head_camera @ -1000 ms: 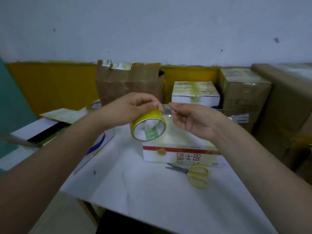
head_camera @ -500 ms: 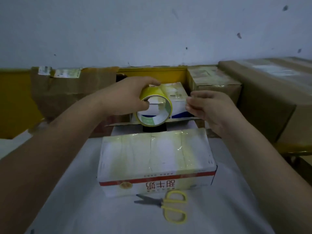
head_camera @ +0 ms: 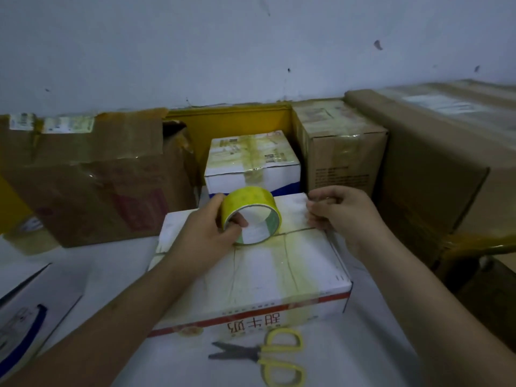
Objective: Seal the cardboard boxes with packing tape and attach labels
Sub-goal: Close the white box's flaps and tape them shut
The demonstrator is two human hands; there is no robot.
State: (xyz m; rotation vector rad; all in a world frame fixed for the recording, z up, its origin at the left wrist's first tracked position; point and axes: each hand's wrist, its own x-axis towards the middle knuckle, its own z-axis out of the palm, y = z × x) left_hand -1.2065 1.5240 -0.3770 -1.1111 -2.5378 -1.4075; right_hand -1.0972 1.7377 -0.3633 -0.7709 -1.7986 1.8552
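— What boxes are there, and what is in them?
— A white box [head_camera: 251,263] with a red stripe lies on the table [head_camera: 363,358], flaps down, old yellowed tape across its top; its contents are hidden. Behind it stand a small white box [head_camera: 252,163] and brown boxes [head_camera: 339,146], all closed.
— What changed?
— Half a second ago the tape roll [head_camera: 251,215] was held up above the far edge; now it touches the box top at the seam.
— And the fingers?
— The left hand [head_camera: 206,233] grips the roll, thumb on the outside and a fingertip inside the core. The right hand [head_camera: 343,212], fingers curled together, pinches what seems the tape's free end at the right edge. Yellow scissors [head_camera: 268,356] lie in front
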